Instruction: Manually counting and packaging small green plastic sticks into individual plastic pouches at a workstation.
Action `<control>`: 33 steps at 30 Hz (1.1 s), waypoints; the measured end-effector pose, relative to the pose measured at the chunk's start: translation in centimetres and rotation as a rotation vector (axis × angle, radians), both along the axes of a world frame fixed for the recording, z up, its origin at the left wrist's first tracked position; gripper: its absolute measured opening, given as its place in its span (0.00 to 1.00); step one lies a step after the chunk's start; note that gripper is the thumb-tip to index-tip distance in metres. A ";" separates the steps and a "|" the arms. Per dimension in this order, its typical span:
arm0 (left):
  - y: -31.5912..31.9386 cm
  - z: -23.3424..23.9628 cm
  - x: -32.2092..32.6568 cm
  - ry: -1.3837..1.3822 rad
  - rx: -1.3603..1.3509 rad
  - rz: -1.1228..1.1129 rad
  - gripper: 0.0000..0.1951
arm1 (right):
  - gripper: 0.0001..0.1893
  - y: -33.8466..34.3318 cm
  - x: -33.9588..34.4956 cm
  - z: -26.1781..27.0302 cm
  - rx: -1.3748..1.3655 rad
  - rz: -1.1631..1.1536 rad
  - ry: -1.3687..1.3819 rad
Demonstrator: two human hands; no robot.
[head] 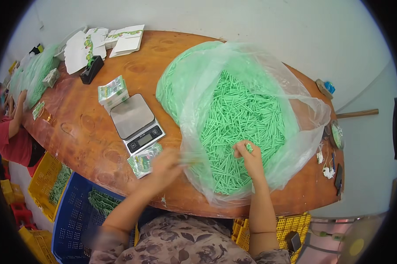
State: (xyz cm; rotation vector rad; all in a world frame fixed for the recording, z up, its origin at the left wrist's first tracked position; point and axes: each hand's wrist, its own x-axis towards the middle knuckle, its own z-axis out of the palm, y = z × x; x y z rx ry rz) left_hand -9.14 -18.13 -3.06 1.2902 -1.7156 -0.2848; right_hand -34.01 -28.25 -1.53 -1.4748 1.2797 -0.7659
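My right hand [249,156] is closed around a few green striped sticks, above a large clear plastic bag [198,109] full of loose green striped sticks [243,122]. My left hand [167,166], blurred by motion, is at the bag's left edge; a blurred bundle of thin sticks seems to extend from its fingers. Beside that hand lie printed plastic packets [142,161], partly covered by it. A digital scale [132,117] with a bare steel plate stands left of the bag. Behind its left corner is a stack of printed packets [113,90].
A black tape dispenser [92,70] and white printed cards [127,39] lie at the back left. Another person [12,138] works at the table's far left beside another bag. Blue [71,214] and yellow [37,188] crates stand below the front edge. A phone [339,178] lies far right.
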 end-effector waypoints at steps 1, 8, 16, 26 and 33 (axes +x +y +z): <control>-1.7 0.1 -2.6 0.077 0.033 -0.120 0.11 | 0.13 -0.1 0.0 0.7 -0.009 -0.022 -0.175; -5.7 -2.8 -7.6 0.273 0.316 -0.316 0.13 | 0.17 -0.4 -1.0 2.7 -0.108 0.027 -0.573; -6.1 -4.3 -8.3 0.658 0.401 -0.365 0.09 | 0.14 0.6 1.4 2.4 -0.028 0.225 -0.313; -1.9 -1.8 -5.2 1.732 0.697 -0.605 0.20 | 0.08 0.1 3.4 4.0 -0.428 0.182 -0.045; -2.5 -1.1 -5.0 1.604 0.604 -0.543 0.21 | 0.07 -10.9 6.2 -2.4 -0.800 0.041 0.775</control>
